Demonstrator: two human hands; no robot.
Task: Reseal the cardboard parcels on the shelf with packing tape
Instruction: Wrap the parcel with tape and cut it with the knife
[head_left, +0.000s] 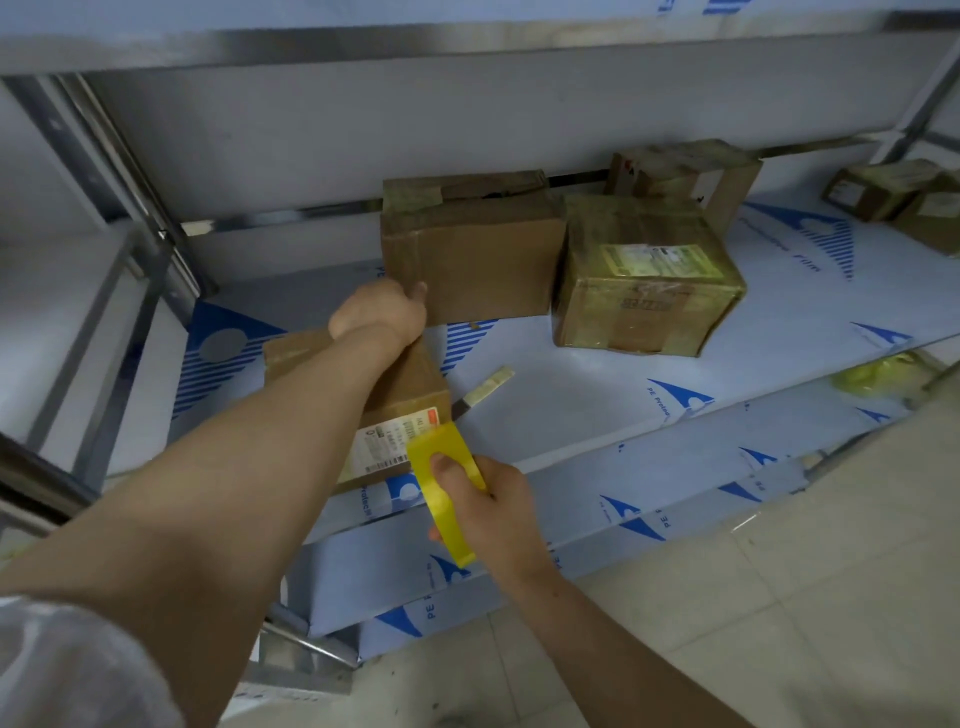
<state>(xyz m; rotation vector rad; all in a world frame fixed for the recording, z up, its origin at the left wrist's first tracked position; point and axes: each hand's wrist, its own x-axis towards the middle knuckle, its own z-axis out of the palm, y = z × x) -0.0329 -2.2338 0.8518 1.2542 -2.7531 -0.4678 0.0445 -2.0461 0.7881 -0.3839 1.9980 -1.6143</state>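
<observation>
A small cardboard parcel with a white label lies at the shelf's front edge, partly under my left forearm. My left hand reaches past it and grips the lower left corner of a bigger brown parcel standing behind. My right hand holds a yellow roll of packing tape just in front of the shelf edge, thumb on its outer face. A tape-wrapped parcel sits to the right of the brown one.
The steel shelf is covered in blue-printed protective film. A box cutter lies beside the small parcel. More parcels stand at the back and far right. An upper shelf hangs overhead; tiled floor lies below right.
</observation>
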